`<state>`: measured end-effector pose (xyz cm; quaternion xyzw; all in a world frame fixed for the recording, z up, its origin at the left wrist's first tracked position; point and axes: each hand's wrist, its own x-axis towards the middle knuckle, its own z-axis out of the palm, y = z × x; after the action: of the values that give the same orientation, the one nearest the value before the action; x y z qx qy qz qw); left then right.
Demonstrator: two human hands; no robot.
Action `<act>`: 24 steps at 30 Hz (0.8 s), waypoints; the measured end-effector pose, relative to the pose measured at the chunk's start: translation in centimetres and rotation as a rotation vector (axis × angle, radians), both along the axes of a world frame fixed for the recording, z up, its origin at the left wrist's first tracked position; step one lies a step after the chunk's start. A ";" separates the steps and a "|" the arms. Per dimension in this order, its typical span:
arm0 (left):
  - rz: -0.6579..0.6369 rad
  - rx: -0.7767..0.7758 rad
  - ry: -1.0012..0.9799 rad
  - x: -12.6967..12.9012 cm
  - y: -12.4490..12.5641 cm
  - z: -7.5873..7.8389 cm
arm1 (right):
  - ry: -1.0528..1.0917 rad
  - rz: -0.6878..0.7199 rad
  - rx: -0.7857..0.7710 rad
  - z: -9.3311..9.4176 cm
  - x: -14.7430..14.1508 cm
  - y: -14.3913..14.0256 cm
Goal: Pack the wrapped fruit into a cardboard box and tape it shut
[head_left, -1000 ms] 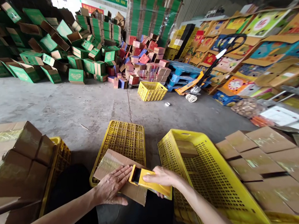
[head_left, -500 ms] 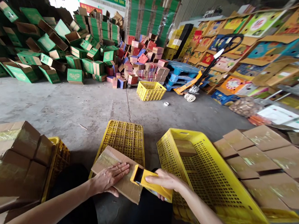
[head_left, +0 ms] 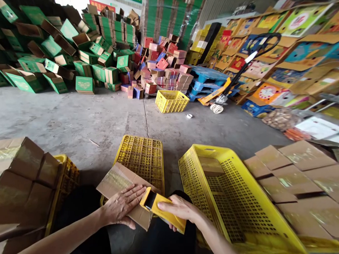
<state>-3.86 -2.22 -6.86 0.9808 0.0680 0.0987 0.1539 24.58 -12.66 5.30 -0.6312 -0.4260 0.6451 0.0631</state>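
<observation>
The left hand (head_left: 121, 206) lies open and flat, fingers spread, pressing down on a flattened cardboard box (head_left: 118, 189) that rests across the person's lap and the near edge of an upturned yellow crate (head_left: 141, 156). The right hand (head_left: 178, 211) is closed around a yellow tape dispenser (head_left: 160, 209), whose dark mouth touches the cardboard just beside the left fingertips.

The cardboard looks light and fairly stiff but will likely bend along its creases, so a flat palm near the seam should steady it better than a pinch at a corner; the glossy taped patches may be slippery. The dispenser looks like rigid, light plastic, best taken around its body, well back from the mouth.

At 3 o'clock from the hands stands a large perforated yellow basket (head_left: 234, 191), tilted, with one cardboard piece inside. Beyond it, further toward 3 o'clock, lies a spread of taped brown boxes (head_left: 295, 174). At 9 o'clock more brown boxes (head_left: 22, 174) are stacked over another yellow crate (head_left: 66, 176).

At 12 o'clock, across the concrete floor (head_left: 73, 120), sit a small yellow basket (head_left: 171, 100) and a tape roll (head_left: 189, 116). Heaps of green cartons (head_left: 57, 60) fill 11 o'clock, red and pink cartons (head_left: 164, 67) 12 o'clock, and a pallet jack (head_left: 226, 92) with colourful printed cartons (head_left: 295, 46) 1 to 2 o'clock.
</observation>
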 end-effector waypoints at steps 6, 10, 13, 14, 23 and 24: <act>0.005 0.004 -0.030 -0.3 0.3 -0.1 | -0.065 0.041 -0.018 1.4 0.4 -0.2; 0.011 0.006 -0.040 -0.3 0.2 0.0 | -0.117 0.049 -0.062 2.1 1.9 -1.3; 0.009 0.022 -0.051 -0.3 0.1 0.0 | -0.129 0.036 -0.062 1.9 2.5 -1.9; 0.004 0.031 -0.055 -0.3 0.1 -0.1 | -0.130 0.034 -0.061 1.7 2.6 -2.0; -0.007 0.017 -0.053 -0.4 0.0 0.6 | -0.202 0.045 -0.058 1.1 2.4 -1.9; 0.002 0.001 -0.054 -0.1 -0.2 0.8 | -0.207 0.045 -0.060 1.1 2.4 -1.9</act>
<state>-3.99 -2.44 -6.02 0.9778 0.0648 0.1253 0.1550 26.96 -14.56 6.40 -0.6862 -0.4249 0.5902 -0.0148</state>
